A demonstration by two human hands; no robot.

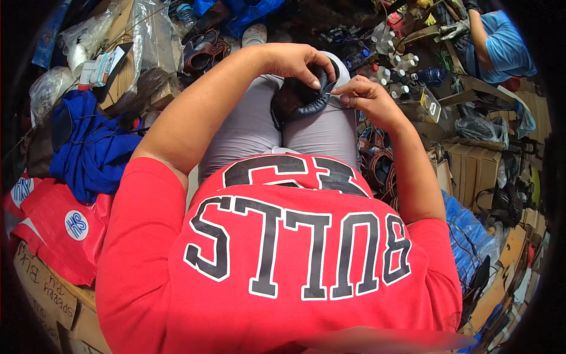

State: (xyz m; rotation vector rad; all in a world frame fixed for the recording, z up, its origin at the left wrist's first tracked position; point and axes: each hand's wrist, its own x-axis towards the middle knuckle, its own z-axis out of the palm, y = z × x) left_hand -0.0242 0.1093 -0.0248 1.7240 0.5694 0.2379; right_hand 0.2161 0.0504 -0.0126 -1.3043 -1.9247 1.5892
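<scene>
Two bare hands, the left hand (300,64) and the right hand (368,101), are at one black shoe (311,110), with one thin pale strand (333,93) between them. Left of the grip: one royal-blue cloth (88,150) and two round emblems (76,225) on red plastic. Right of it: one co-worker (507,50), one dark-blue bottle (431,76), at least four white-capped bottles (408,61). Beyond it: one pale clog (254,33).

Biggest lettering by far is on the red shirt (283,312), mid-frame: chunky black block letters edged in white, upside down, with big numerals above them partly lost in a fold. Far left, a red plastic bag (56,251) has round white patches with blue letters. Lower left, a cardboard box (56,301) has dark handwriting.
</scene>
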